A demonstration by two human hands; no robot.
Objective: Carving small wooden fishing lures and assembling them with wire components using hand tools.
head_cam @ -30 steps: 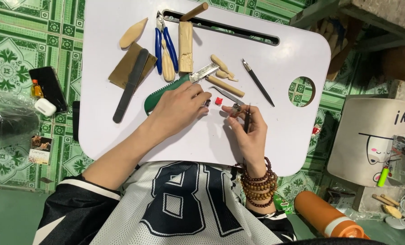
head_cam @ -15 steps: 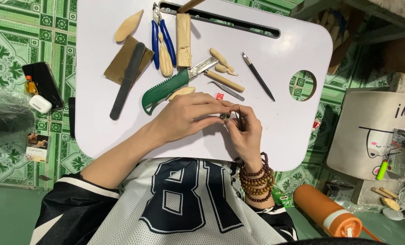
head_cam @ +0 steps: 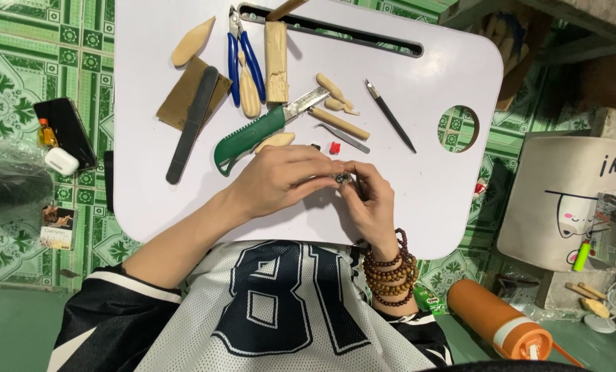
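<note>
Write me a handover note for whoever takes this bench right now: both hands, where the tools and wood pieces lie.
Left hand and right hand meet over the white lap table, fingertips pinching one small dark metal piece; what it is cannot be told.
Beyond the hands: green-handled saw, blue pliers, black file on sandpaper, wood block, thin craft knife, several carved wood pieces, small red bit.
Done: several wood pieces look shaped.
Left: the small piece is not yet set down.
</note>
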